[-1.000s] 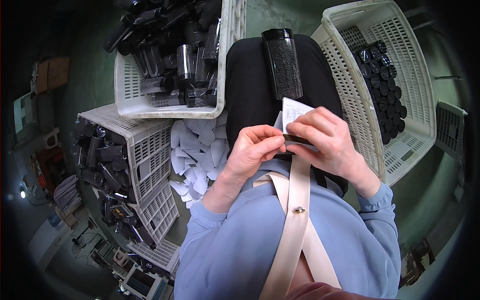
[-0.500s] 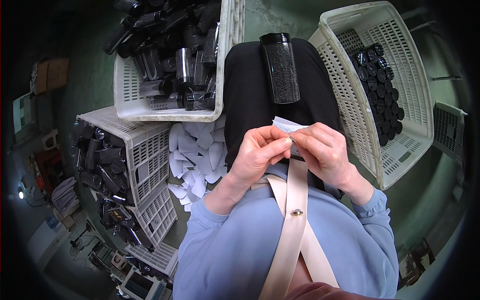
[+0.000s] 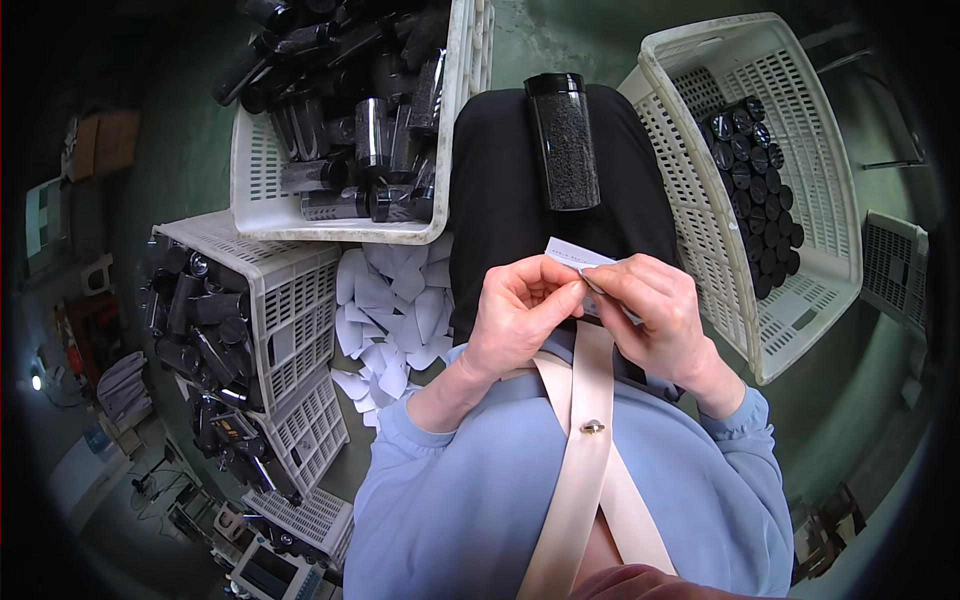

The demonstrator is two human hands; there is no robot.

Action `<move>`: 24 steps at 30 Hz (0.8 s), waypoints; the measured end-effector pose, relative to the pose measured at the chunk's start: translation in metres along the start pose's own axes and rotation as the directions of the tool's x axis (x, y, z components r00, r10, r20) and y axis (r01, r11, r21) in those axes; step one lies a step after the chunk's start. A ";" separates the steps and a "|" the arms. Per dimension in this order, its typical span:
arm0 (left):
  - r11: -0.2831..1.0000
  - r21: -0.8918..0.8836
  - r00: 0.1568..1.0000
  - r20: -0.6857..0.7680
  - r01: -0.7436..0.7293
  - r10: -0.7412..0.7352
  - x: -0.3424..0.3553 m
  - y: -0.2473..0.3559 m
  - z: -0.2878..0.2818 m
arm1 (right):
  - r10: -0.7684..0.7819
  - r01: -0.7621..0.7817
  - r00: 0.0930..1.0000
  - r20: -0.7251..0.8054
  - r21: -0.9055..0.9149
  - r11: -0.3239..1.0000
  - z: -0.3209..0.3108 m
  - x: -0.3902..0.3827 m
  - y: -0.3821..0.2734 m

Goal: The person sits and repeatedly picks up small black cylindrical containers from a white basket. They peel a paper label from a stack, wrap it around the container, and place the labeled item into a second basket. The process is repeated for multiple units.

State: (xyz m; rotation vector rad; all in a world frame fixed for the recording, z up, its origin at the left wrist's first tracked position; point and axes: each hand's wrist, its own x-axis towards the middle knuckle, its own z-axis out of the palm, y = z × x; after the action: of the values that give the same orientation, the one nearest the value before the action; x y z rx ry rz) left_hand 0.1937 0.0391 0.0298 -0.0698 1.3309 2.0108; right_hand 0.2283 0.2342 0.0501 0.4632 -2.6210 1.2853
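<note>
In front of my lap, both hands meet over a small white printed label (image 3: 572, 252). My left hand (image 3: 522, 308) pinches at its near edge with thumb and index finger. Closed around the label's right side is my right hand (image 3: 655, 312), its thumb and fingertips touching those of the left. Fingers cover the lower part of the label. Beyond them a clear jar (image 3: 568, 150) filled with black granules, with a black lid, lies across my black-trousered thighs, its lid end pointing away from me.
A white plastic crate (image 3: 340, 236) at the far left is heaped with similar jars. More filled crates (image 3: 300, 300) stand at the left. White paper pieces (image 3: 395, 310) litter the floor beside my left leg. At the right, a tilted white crate (image 3: 800, 110) holds stacked black-lidded jars.
The label has turned slightly and more of its printed face shows above my fingers. Both hands stay close together at nearly the same spot. The jar stays on my lap.
</note>
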 end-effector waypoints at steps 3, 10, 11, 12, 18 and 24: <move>0.999 -0.033 1.000 0.023 -0.020 0.021 -0.001 -0.001 0.002 | 0.129 -0.138 0.990 0.057 0.192 0.972 -0.006 0.005 -0.005; 0.970 0.219 0.994 0.055 -0.103 0.093 -0.019 0.007 -0.018 | 0.589 -0.509 0.783 0.200 0.750 0.423 -0.006 -0.003 0.001; 0.965 0.231 0.991 0.066 -0.126 0.114 -0.025 0.011 -0.028 | 0.622 -0.457 0.772 0.132 0.795 0.398 -0.010 -0.004 0.011; 0.971 0.228 0.997 -0.004 -0.077 0.080 -0.033 0.017 -0.043 | 0.623 -0.315 0.780 0.066 0.901 0.299 -0.019 0.002 0.018; 0.187 0.880 0.827 -0.474 0.436 0.302 -0.086 0.057 -0.141 | 0.647 0.087 0.672 -0.361 0.905 0.416 -0.079 0.014 0.025; 0.711 0.668 0.815 -0.273 -0.221 0.510 -0.050 0.068 -0.035 | -0.231 0.203 0.886 -0.403 -0.111 0.973 -0.050 0.036 0.000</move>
State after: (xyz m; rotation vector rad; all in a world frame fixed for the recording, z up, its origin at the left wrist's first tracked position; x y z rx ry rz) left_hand 0.1794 -0.0307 0.0874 0.0603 2.4258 1.8213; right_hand 0.1960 0.2666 0.0911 0.4069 -2.1808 1.0818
